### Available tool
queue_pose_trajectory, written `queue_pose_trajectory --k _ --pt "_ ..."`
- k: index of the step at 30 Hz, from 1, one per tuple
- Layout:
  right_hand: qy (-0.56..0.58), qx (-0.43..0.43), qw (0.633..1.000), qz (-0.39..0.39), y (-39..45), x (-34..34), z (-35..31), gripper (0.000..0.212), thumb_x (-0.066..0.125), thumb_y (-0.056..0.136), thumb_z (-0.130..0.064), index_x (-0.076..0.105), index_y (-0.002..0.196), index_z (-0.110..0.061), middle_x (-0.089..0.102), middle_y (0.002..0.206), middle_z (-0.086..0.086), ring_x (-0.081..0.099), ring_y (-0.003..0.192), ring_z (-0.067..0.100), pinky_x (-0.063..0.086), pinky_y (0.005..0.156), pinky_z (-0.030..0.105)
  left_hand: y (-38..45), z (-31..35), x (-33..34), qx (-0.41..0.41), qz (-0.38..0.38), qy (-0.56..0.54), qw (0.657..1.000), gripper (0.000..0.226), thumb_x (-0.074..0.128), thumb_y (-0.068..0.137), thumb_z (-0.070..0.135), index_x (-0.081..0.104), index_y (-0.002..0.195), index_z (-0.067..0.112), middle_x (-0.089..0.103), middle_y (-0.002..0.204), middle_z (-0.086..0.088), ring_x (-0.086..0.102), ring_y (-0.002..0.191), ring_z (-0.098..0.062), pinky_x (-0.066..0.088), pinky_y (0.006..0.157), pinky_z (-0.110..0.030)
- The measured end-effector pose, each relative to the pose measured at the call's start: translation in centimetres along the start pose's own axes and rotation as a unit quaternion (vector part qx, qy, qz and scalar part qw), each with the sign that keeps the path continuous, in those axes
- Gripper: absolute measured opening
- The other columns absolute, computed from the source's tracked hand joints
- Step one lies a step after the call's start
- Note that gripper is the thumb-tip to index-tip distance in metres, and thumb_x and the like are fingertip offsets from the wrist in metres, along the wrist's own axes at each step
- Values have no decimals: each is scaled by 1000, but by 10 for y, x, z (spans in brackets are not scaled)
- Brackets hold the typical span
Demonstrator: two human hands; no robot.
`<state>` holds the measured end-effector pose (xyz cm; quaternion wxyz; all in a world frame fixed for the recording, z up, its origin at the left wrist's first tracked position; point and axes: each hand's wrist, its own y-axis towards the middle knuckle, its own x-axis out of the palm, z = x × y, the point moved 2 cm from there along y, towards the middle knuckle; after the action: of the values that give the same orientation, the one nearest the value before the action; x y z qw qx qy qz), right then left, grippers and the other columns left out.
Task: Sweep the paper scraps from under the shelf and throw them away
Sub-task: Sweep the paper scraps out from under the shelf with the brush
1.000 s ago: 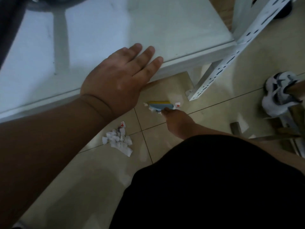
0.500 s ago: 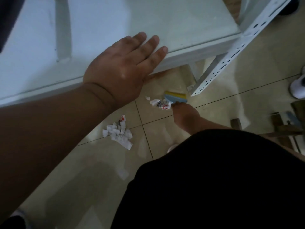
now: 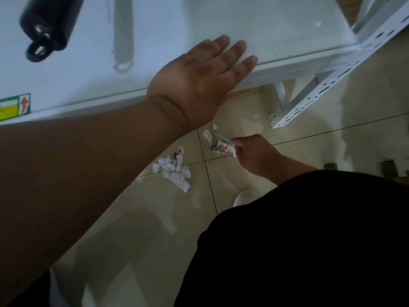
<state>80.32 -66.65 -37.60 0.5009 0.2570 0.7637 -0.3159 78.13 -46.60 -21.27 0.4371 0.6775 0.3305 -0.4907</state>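
Two heaps of paper scraps (image 3: pixel 173 170) swept clear of shelf (image 3: pixel 287 65), none binned; left hand (image 3: pixel 199 78) flat, right hand (image 3: pixel 250 154) clamped on small brush (image 3: pixel 221 136)

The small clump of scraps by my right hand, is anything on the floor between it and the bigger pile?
Nothing visible: only bare tile and a grout line lie between the small clump beside the right hand and the bigger pile.

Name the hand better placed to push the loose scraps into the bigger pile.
Right. The right hand is down at the floor holding a small brush against the loose scraps, beside the pile. The left hand lies flat on the shelf.
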Motion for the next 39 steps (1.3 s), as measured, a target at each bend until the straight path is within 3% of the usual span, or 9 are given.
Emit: queue_pose_trajectory --k 6,10,14,22,26,30,33,36,39 --pt "4 31 997 71 20 -45 14 25 47 92 -13 71 94 -8 68 68 8 50 49 17 35 52 19 4 2 -15 -48 -90 -71 992 58 41 111 20 25 166 26 23 174 -4 20 161 -29 20 131 -43" --pt "-49 21 997 63 41 -52 16 29 45 92 -15 72 100 -7 73 84 15 66 69 30 54 70 30 -36 -1 -27 -50 -64 -86 993 63 44 105 5 32 164 24 28 173 -2 25 160 -24 18 130 -38" --pt "-100 -10 995 -3 51 -41 -7 32 47 95 -8 72 113 0 71 114 13 66 102 30 50 90 31 -111 -13 -48 -63 -41 -68 995 58 45 103 -2 44 159 13 37 168 -11 34 156 -29 31 127 -46" --pt "-83 -53 982 -163 46 8 -79 41 52 98 -19 55 135 -4 62 130 17 60 115 33 44 100 31 -205 -58 -71 -161 -91 -20 983 69 50 100 0 34 165 19 27 173 -6 24 160 -24 16 132 -38" --pt "-62 -135 983 -107 32 19 -103 28 58 90 -8 69 116 -6 73 105 19 70 91 37 52 86 35 -216 -60 -65 -136 -83 -31 987 68 48 97 1 34 163 9 26 172 -13 24 160 -31 14 132 -41" --pt "-56 -126 987 -81 19 -6 -116 28 50 96 -15 69 116 -13 74 93 8 68 76 24 45 66 24 -218 -54 -63 -134 -52 -72 987 62 37 99 7 37 160 4 32 169 -17 28 158 -36 24 129 -53" --pt "-52 -89 994 -37 17 -36 -106 26 50 96 -15 70 111 -12 75 90 8 69 73 24 52 67 27 -221 -62 -64 -111 -33 -77 990 57 27 105 12 40 159 5 36 168 -15 32 156 -34 25 129 -49" --pt "-87 -53 995 14 17 -69 -92 21 53 93 -12 72 102 -7 74 85 15 70 76 33 56 72 34 -219 -79 -75 -82 -46 -82 992 58 46 101 11 44 159 12 41 166 -11 39 153 -30 32 126 -46" --pt "-125 2 992 -25 10 -95 -94 25 50 96 -17 74 94 -9 71 83 13 67 80 35 54 74 33 -221 -99 -92 -50 -41 -64 996 59 60 96 12 52 155 15 50 160 -12 50 143 -34 43 115 -47"
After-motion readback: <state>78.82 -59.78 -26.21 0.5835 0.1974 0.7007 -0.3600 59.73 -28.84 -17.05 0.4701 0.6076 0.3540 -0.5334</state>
